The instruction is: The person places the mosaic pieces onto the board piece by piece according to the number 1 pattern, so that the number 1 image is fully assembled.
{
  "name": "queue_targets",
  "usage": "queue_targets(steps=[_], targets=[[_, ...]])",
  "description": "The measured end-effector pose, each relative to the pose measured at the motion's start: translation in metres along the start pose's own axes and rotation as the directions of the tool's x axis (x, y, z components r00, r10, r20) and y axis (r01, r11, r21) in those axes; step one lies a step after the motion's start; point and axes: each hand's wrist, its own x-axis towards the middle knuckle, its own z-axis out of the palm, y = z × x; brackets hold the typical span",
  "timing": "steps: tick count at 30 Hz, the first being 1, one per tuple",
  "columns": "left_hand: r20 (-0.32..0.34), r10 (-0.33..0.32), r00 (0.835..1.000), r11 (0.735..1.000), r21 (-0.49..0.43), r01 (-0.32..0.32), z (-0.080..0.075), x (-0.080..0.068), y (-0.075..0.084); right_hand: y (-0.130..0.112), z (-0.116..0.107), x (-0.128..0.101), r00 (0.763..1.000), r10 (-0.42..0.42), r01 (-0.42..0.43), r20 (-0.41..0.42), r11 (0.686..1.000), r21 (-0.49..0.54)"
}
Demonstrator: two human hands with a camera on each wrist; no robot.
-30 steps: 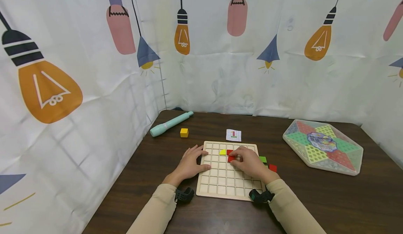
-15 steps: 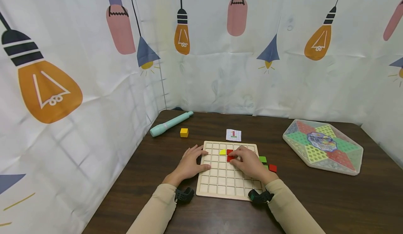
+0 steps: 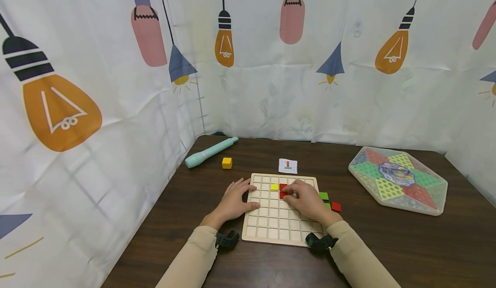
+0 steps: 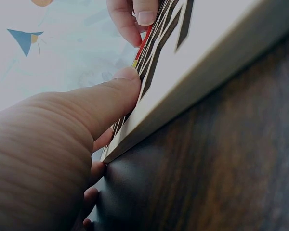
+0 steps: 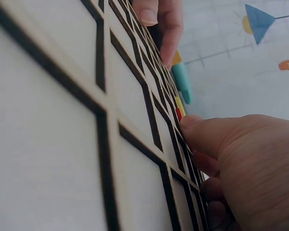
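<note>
In the head view, a square wooden grid board lies on the dark table. My left hand rests on its left edge, thumb on the grid and other fingers spread at the rim. My right hand is over the right part of the board. Its thumb and index finger pinch a red square tile at a cell in the upper middle. Directly above that tile sits another red tile, with a yellow piece with a slanted side on its left. The right hand's other fingers are curled underneath.
Two green tiles and a red tile lie right of the board. Behind it is a small pattern card. A yellow cube and a mint-green tube are back left; a hexagonal game box is at right.
The lower red tile has shifted slightly left and up under the right fingers, lining up with the red tile above. The left hand and board have stayed still.
</note>
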Motion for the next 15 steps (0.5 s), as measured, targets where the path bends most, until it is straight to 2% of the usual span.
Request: queue_targets(steps=[8, 15], targets=[[0.001, -0.006, 1.000, 1.000, 0.001, 0.006, 0.000, 0.000, 0.000, 0.000, -0.001, 0.000, 1.000, 0.007, -0.007, 0.004, 1.000, -0.004], [0.005, -0.006, 1.000, 1.000, 0.002, 0.006, 0.000, 0.000, 0.000, -0.003, -0.011, 0.001, 0.998, 0.002, -0.005, 0.060, 0.999, 0.042]])
